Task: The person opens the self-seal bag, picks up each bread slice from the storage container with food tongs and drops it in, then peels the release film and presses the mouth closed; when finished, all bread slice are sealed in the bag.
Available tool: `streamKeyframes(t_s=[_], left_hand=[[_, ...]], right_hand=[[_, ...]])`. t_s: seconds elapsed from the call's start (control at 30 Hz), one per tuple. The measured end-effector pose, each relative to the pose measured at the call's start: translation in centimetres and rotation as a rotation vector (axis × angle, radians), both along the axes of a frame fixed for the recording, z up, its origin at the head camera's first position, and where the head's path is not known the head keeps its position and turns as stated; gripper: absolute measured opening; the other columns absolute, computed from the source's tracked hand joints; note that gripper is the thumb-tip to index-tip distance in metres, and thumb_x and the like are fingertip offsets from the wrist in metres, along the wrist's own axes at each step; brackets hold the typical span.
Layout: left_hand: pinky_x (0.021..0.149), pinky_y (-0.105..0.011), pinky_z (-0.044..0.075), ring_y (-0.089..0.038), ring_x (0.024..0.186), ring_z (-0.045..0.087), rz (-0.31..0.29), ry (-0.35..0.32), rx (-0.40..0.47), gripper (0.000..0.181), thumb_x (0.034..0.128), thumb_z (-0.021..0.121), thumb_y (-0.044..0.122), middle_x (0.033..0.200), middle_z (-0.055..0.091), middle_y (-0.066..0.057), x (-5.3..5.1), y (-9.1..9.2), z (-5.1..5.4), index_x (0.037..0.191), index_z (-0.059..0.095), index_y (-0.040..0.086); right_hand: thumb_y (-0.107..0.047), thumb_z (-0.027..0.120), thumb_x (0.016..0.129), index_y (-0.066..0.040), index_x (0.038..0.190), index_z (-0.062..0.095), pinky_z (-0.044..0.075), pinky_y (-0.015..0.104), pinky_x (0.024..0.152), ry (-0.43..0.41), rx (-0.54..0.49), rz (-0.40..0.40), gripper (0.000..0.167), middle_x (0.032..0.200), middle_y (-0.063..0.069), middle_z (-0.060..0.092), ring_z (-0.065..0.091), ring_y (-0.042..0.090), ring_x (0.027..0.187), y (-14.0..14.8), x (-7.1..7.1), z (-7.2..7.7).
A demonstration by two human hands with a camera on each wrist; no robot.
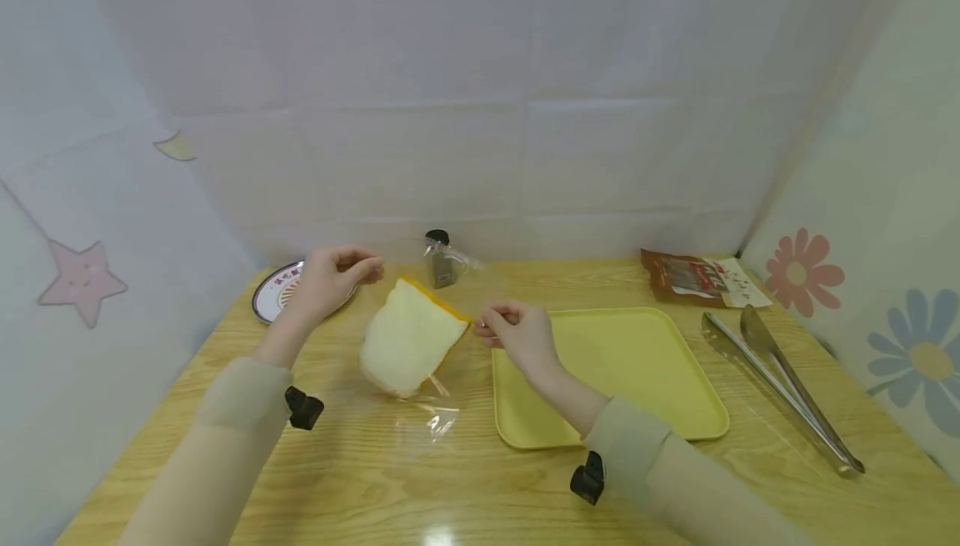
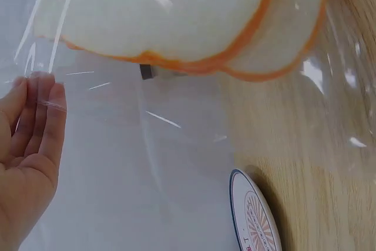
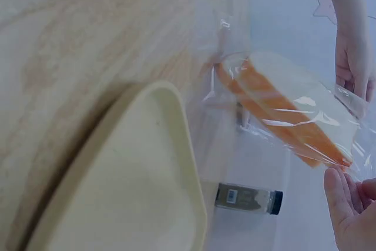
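Slices of white bread [image 1: 414, 336] with orange-brown crusts hang tilted inside a clear plastic bag [image 1: 442, 423] above the table. My left hand [image 1: 330, 281] pinches the bag's film on the left, thumb against fingertips. On the other side my right hand [image 1: 525, 338] pinches the film near a corner of the bread. In the left wrist view, at least two slices [image 2: 170, 16] overlap behind the shiny film, beside the left fingers [image 2: 50, 121]. The right wrist view shows the crust edges [image 3: 276, 110] through the bag, with the right hand [image 3: 352, 210] close below.
A yellow tray [image 1: 622, 379] lies right of centre, partly under my right forearm. Metal tongs [image 1: 787, 388] and a brown-and-white food packet [image 1: 697, 278] lie farther right. At the back stands a black-capped seasoning bottle [image 1: 442, 267]. A patterned plate [image 1: 273, 292] sits behind my left hand.
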State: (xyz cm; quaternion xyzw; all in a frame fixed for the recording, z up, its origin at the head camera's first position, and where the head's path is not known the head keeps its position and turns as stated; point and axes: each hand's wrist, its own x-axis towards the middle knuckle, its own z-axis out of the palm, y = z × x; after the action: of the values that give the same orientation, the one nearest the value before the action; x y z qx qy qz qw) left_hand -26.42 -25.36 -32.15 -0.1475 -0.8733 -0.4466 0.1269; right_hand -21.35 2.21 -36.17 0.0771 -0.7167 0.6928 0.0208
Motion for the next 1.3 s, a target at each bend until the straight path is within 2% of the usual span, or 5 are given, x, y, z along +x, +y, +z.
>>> streamKeyframes(t_s=[0.27,0.53,0.67,0.93,1.3], left_hand=[[0.073,-0.019,0.057,-0.007,0.078,0.068,0.029,0.103,0.322,0.026,0.0913,0.062,0.017,0.082,0.071,0.011,2.1,0.2,0.9,0.102,0.067,-0.006],[0.075,-0.019,0.057,-0.005,0.076,0.069,-0.039,0.221,0.589,0.018,0.0880,0.065,0.010,0.080,0.073,0.007,3.9,1.6,3.0,0.095,0.070,-0.006],[0.076,-0.020,0.057,-0.006,0.077,0.070,-0.050,0.260,0.597,0.016,0.0873,0.066,0.010,0.081,0.074,0.006,4.3,2.0,3.5,0.094,0.071,-0.003],[0.076,-0.023,0.058,-0.010,0.076,0.071,0.025,0.263,0.672,0.017,0.0867,0.067,0.009,0.081,0.074,0.003,6.0,2.2,3.8,0.094,0.070,-0.006],[0.077,-0.025,0.058,-0.012,0.075,0.071,0.036,0.150,0.816,0.017,0.0883,0.063,0.004,0.082,0.073,-0.002,9.0,0.6,1.1,0.096,0.066,-0.011]], right_hand=[[-0.009,0.063,0.090,0.005,0.099,0.070,0.059,0.036,0.078,0.232,0.048,-0.072,0.018,0.097,0.023,0.070,0.068,0.032,0.087,1.5,-1.6,2.8],[-0.017,0.065,0.090,0.004,0.099,0.070,0.054,0.021,0.079,0.370,0.031,-0.099,0.024,0.099,0.019,0.070,0.066,0.018,0.088,1.9,-2.4,5.6],[-0.017,0.065,0.089,0.005,0.097,0.070,0.056,0.025,0.081,0.399,-0.016,-0.082,0.024,0.095,0.019,0.071,0.067,0.019,0.086,1.7,-2.3,6.5],[-0.014,0.064,0.090,0.009,0.098,0.068,0.057,0.029,0.084,0.385,-0.116,-0.029,0.025,0.090,0.010,0.073,0.069,0.014,0.083,1.7,-1.6,7.3],[-0.013,0.063,0.091,0.006,0.097,0.066,0.058,0.033,0.082,0.229,-0.230,0.050,0.021,0.078,-0.005,0.072,0.071,0.013,0.077,1.4,-0.7,5.5]])
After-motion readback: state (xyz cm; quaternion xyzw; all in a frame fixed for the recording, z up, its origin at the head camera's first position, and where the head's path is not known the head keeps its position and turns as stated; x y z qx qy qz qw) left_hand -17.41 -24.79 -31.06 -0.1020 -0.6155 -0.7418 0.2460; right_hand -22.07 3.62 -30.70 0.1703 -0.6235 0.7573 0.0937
